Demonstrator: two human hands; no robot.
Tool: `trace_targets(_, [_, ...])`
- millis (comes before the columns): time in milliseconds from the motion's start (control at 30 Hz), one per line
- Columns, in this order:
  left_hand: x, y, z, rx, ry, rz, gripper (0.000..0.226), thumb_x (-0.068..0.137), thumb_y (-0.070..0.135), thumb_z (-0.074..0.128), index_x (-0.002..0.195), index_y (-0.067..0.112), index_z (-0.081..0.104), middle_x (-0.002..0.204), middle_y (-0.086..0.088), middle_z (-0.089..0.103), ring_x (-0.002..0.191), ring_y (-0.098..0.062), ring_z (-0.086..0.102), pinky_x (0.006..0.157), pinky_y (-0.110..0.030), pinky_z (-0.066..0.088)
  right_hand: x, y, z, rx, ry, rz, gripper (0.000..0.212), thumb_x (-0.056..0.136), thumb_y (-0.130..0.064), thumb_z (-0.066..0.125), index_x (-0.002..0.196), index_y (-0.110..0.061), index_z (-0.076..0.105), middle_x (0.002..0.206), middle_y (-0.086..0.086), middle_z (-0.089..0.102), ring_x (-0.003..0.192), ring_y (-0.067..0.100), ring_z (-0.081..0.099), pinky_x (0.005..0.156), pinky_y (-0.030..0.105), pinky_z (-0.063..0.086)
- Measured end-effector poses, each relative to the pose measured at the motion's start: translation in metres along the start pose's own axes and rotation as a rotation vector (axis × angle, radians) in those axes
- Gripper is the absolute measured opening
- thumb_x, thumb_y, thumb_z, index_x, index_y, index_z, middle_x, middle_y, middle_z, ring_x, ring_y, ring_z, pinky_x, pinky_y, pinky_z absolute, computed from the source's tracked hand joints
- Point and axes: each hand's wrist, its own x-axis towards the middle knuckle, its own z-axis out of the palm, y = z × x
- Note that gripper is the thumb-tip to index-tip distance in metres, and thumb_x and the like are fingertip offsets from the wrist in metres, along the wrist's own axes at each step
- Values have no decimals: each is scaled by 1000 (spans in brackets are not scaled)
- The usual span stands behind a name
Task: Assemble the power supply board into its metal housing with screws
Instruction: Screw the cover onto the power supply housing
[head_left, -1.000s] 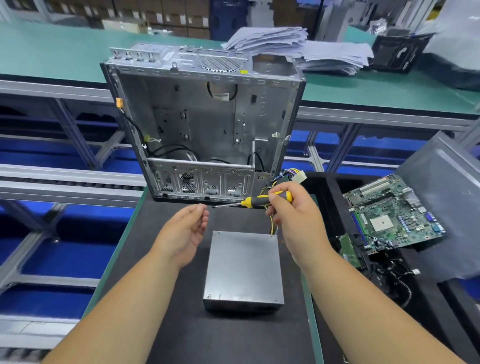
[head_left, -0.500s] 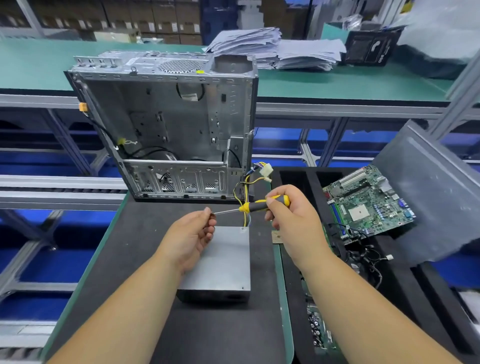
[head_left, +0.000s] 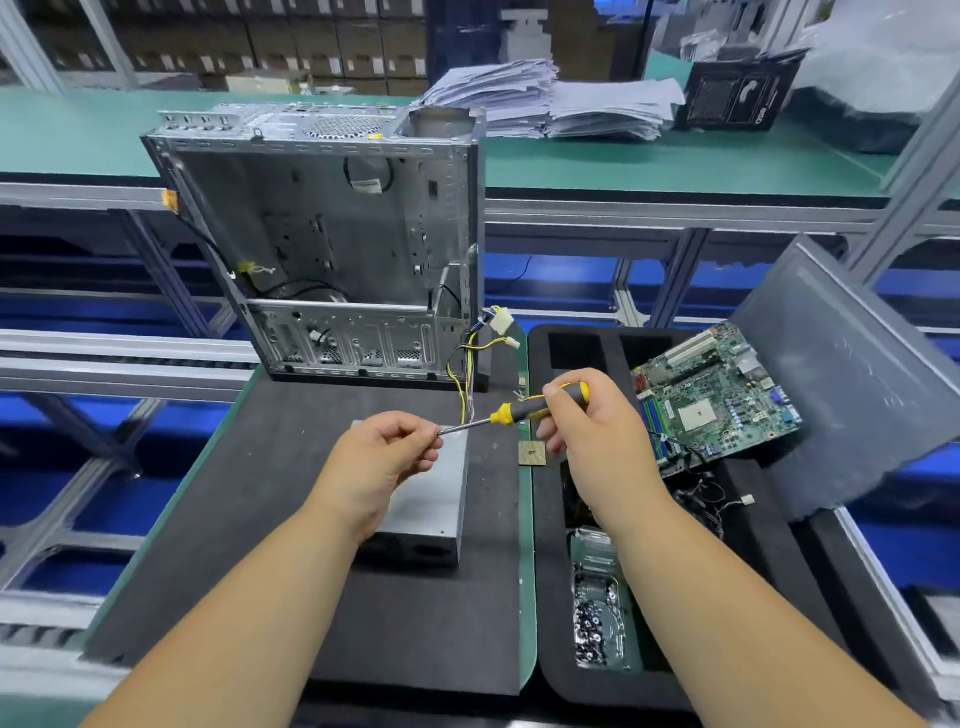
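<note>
Since a second ago the left hand (head_left: 382, 457) has closed in on the screwdriver (head_left: 524, 410): its fingertips now pinch together at the tip of the shaft, where before they hung just short of it. The right hand (head_left: 582, 421) grips the yellow-and-black handle as it did then. My reading is that a screw is being set on the bit, so fastening has not begun. The power supply (head_left: 431, 499), a plain grey box, lies on the dark mat toward the near middle of the bench (head_left: 511, 571), partly under the left hand, its yellow-and-black wires (head_left: 467, 364) trailing up to white plugs. The metal housing (head_left: 332, 244) stands open at the mat's far edge, well apart from the supply and empty where the supply would sit. Whether a screw is really between the fingertips cannot be seen; they cover the tip. A tray (head_left: 597, 618) at the near right holds small dark parts, perhaps screws, too blurred to tell.
</note>
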Motion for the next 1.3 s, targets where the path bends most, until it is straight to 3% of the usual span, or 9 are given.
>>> trace_targets(100, [-15,-4,2,35,4,53,18,89,2,65,77,11,74,73,-4,71,65,-12,65,64,-18,54,-6,3,-4,5,-14,11,11,97,-27,53,90,-24,60,64,-2,65,58,11,56,59,30,49])
trace_targets(200, [-26,-6,1,73,10,87,19,90,3,65,77,13,74,75,-4,71,68,-14,65,66,-19,54,-12,4,-4,23,-43,17,11,96,-28,52,89,-25,60,63,-4,65,57,10,56,62,32,48])
trace_targets(300, [-35,-8,-2,102,-27,102,10,92,15,65,94,18,75,92,-3,75,92,-16,70,82,-23,55,-17,3,-3,-15,-67,-3,10,96,-27,53,87,-26,59,62,-6,64,57,9,54,62,32,48])
trace_targets(400, [-39,-13,-12,320,-9,117,19,96,29,57,111,31,68,110,9,71,111,-7,63,98,-26,44,-22,0,-3,-102,-95,-38,12,94,-26,55,83,-29,57,64,-1,62,56,8,50,59,33,45])
trace_targets(533, [-39,-23,-22,697,-71,132,36,92,2,53,96,35,68,103,15,66,95,4,58,87,-14,40,-29,-5,-4,-305,-168,-116,12,95,-27,55,83,-28,53,72,-4,66,49,6,39,49,24,37])
trace_targets(667, [-35,-31,-27,967,-265,195,47,72,-8,49,87,32,69,97,15,62,91,2,53,78,-9,38,-35,-9,4,-476,-257,-132,12,96,-27,53,84,-26,49,80,-4,71,48,7,40,53,28,36])
trace_targets(933, [-17,-32,-36,913,-379,237,19,78,15,77,84,33,72,92,12,63,88,0,56,76,-13,46,-38,-18,28,-670,-286,-109,12,94,-30,52,83,-27,49,79,0,69,53,13,43,57,38,48])
trace_targets(1133, [-7,-34,-40,937,-434,259,16,75,18,79,82,31,75,90,9,64,85,-5,56,74,-14,42,-38,-25,41,-813,-308,-134,9,95,-33,51,88,-28,46,85,-5,70,65,15,54,64,39,52])
trace_targets(1300, [-1,-33,-42,948,-488,269,15,70,23,79,78,34,73,87,13,61,78,1,54,73,-12,41,-33,-48,53,-940,-473,-218,3,93,-27,54,94,-27,51,90,-10,58,80,14,54,75,40,51])
